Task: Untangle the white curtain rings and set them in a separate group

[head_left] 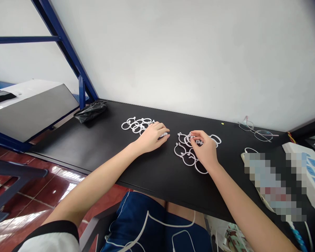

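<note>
White plastic open rings with small knobs at their ends, like shower curtain rings, lie in two groups on the black tabletop. My left hand (152, 137) is beside the left group (136, 125) and covers part of it. Between its thumb and fingers shows the knobbed end of a white ring (163, 134); the rest of that ring is hidden. At the right group (188, 159), my right hand (204, 147) pinches a white ring (186, 140) between thumb and forefinger. Several rings lie under and around this hand, partly hidden by it.
Eyeglasses (257, 132) rest at the back right. Nearer are a phone (267, 185), partly blurred out, and a white power strip (308, 175). A crumpled black plastic bag (91, 112) sits at the far left, by a blue metal frame (68, 52). White cable (144, 227) crosses my lap.
</note>
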Demonstrator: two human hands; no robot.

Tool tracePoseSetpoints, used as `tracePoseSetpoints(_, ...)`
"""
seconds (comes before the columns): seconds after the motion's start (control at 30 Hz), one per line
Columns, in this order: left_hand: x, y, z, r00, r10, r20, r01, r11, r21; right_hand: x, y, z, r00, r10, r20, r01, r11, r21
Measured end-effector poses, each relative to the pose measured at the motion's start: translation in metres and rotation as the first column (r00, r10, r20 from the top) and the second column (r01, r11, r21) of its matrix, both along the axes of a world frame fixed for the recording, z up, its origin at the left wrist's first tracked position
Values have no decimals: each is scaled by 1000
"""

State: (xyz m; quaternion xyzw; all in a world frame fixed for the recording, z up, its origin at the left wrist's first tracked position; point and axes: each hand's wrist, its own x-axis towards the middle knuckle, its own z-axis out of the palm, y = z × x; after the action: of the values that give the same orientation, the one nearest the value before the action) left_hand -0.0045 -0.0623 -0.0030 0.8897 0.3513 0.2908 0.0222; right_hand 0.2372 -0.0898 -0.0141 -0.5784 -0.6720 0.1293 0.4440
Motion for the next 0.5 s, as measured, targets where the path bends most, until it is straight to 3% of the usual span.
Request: tracePoseSetpoints(0.5, 0, -1, 1, 1000, -6, -7, 6, 1000, -4, -3, -3, 4, 996, -34, -78, 41, 995, 95)
